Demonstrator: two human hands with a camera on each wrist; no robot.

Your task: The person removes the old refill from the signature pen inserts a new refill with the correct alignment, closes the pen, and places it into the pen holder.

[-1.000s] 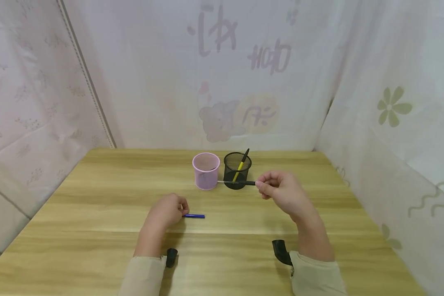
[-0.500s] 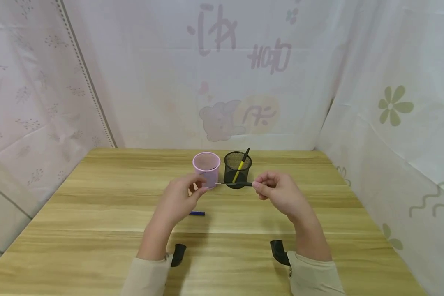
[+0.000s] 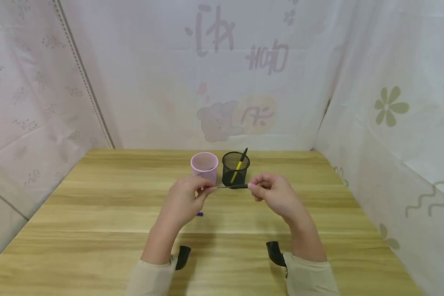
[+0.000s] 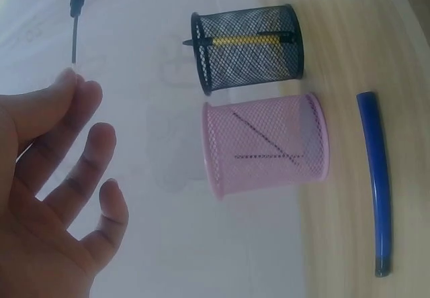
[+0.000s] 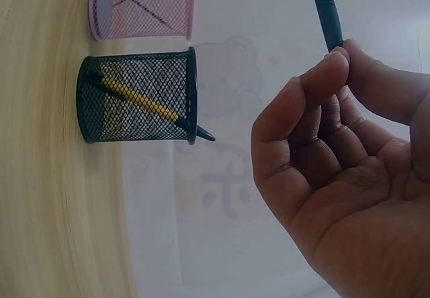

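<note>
My right hand (image 3: 274,193) pinches a black pen grip (image 5: 327,13) between thumb and forefinger. From its other end a thin pen refill (image 4: 74,39) sticks out to the left. With thumb and forefinger, my left hand (image 3: 186,201) pinches the far end of that refill; its other fingers are loosely bent in the left wrist view. On the table below lies a blue pen barrel (image 4: 376,184), mostly covered by the left hand in the head view. Behind the hands stand a pink mesh pen cup (image 3: 204,167) and a black mesh pen cup (image 3: 227,164).
A yellow and black pen (image 5: 141,101) leans inside the black cup. The wooden table (image 3: 96,193) reaches back to a pale printed curtain (image 3: 151,82), with more curtain on both sides. A black wrist fitting (image 3: 275,253) projects from each sleeve.
The left hand has let go of the blue pen barrel, risen forward and right, and taken the refill's end. The right hand has shifted slightly left, still pinching the black grip.
</note>
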